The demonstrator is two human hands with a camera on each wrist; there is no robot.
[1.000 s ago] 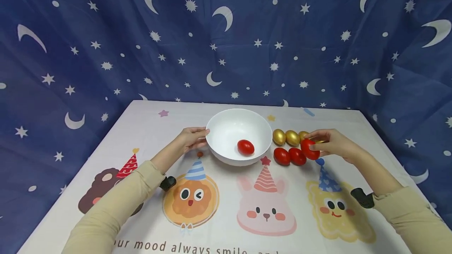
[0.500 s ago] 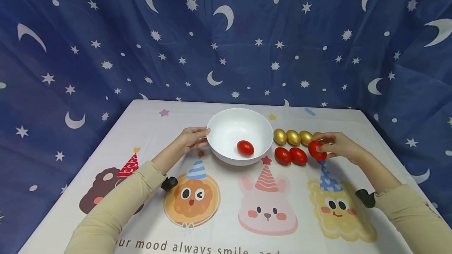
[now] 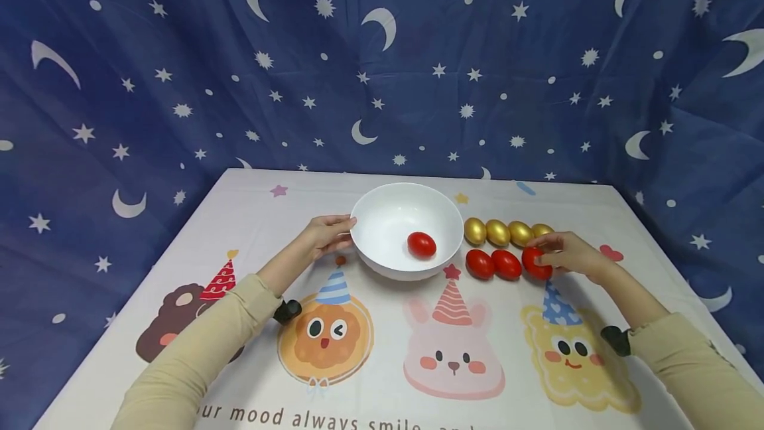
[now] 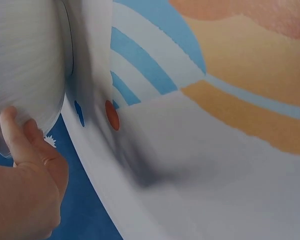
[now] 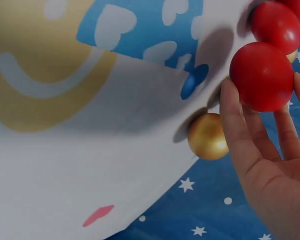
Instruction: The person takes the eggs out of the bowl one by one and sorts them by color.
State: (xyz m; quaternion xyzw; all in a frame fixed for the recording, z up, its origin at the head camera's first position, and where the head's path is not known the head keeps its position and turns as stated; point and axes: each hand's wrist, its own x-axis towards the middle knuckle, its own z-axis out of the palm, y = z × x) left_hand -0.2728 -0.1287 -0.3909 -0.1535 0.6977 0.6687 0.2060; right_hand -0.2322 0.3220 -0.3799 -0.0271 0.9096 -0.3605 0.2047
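My left hand (image 3: 327,234) grips the left side of a white bowl (image 3: 382,217), thumb at the rim and fingers on the outer wall. In the left wrist view, fingers touch the bowl's outside (image 4: 27,60). One red egg (image 3: 422,245) lies inside the bowl. To the right, my right hand (image 3: 567,252) holds another red egg (image 3: 536,264) between thumb and fingers, at the right end of a short red row. The right wrist view shows this egg (image 5: 262,77) between the thumb and fingertips. Two red eggs (image 3: 480,264) lie to its left.
Behind the red row lies a row of several gold eggs (image 3: 498,233), the rightmost partly hidden by my right hand. A white cloth (image 3: 298,217) printed with cartoon figures covers the table. A dark blue curtain (image 3: 268,118) with moons and stars hangs behind.
My right hand has carried its red egg slightly right and lowered it beside the other red eggs. Inside the bowl the red egg has shifted a little. The left hand stays on the bowl.
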